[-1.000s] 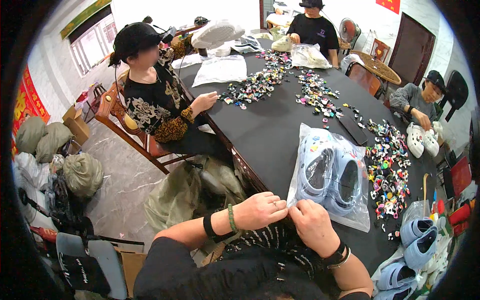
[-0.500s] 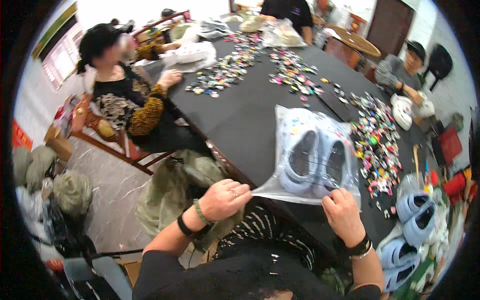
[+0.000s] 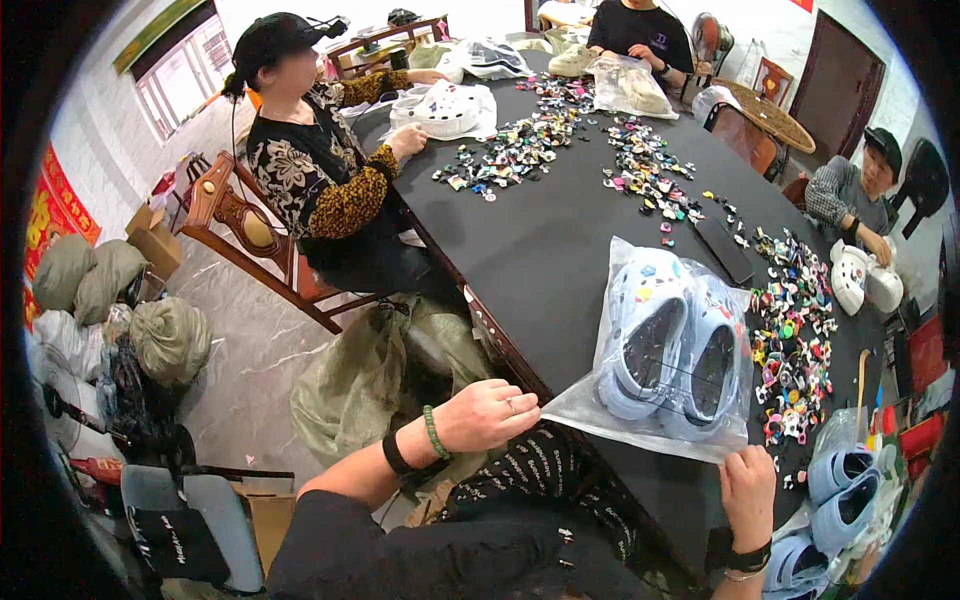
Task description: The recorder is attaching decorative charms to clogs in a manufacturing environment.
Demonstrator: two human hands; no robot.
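A clear plastic bag [image 3: 582, 408] lies on the dark table with a pair of light blue clogs [image 3: 628, 392] inside. Small colourful charms dot the toes of the clogs, which point away from me. My left hand [image 3: 488, 416] pinches the near left corner of the bag and holds it taut just past the table edge. At the near right corner, my right hand [image 3: 749, 492] has its fingers closed on the bag's edge. The near edge stretches between both hands.
Heaps of colourful shoe charms [image 3: 795, 350] spread along the table [image 3: 540, 290]. More light blue clogs [image 3: 846, 508] are at the right. Co-workers sit at the left [image 3: 310, 170], far side [image 3: 640, 35] and right [image 3: 860, 190], with clogs near them. Sacks [image 3: 172, 340] stand on the floor.
My right hand has slid rightward along the bag's near edge to its corner. My left hand keeps its corner. The whole view has shifted, so the scene sits lower and further right.
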